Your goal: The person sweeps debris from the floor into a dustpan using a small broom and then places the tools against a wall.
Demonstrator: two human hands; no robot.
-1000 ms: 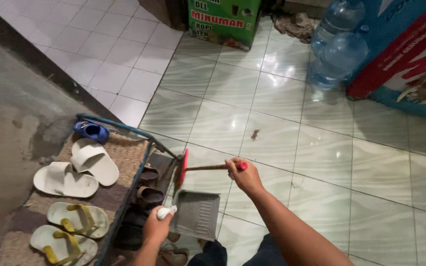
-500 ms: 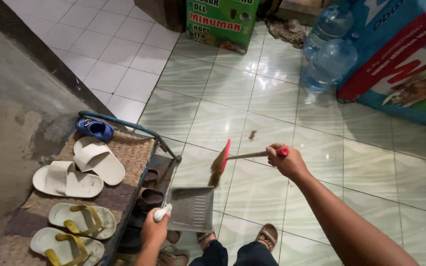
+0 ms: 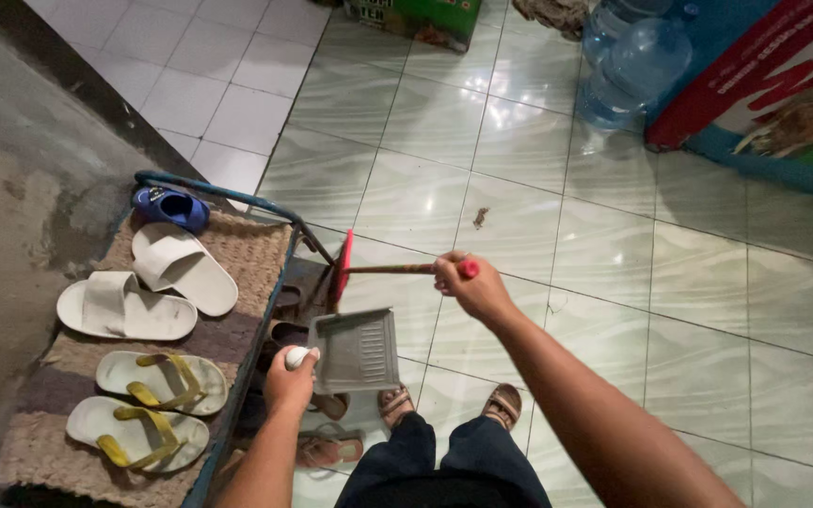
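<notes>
My left hand [image 3: 289,381] grips the white handle of a grey dustpan [image 3: 357,350], held low over the pale green tiled floor [image 3: 613,254] just in front of my sandalled feet [image 3: 449,406]. My right hand [image 3: 472,285] is closed on the thin handle of a small hand broom [image 3: 342,265] with a red head. The broom head sits just above the dustpan's far edge, beside the shoe rack. A small dark scrap of litter [image 3: 480,217] lies on a tile beyond the broom.
A blue-framed shoe rack [image 3: 237,202] on the left carries a woven mat with white sandals [image 3: 157,287], yellow-strapped sandals [image 3: 148,404] and a blue shoe [image 3: 171,207]. Large water bottles [image 3: 628,66], a green box [image 3: 421,17] and a red and blue board [image 3: 764,85] stand at the back.
The broom head swung away from the rack half a second ago, then came back to the dustpan's far edge. The dustpan stayed low near my feet.
</notes>
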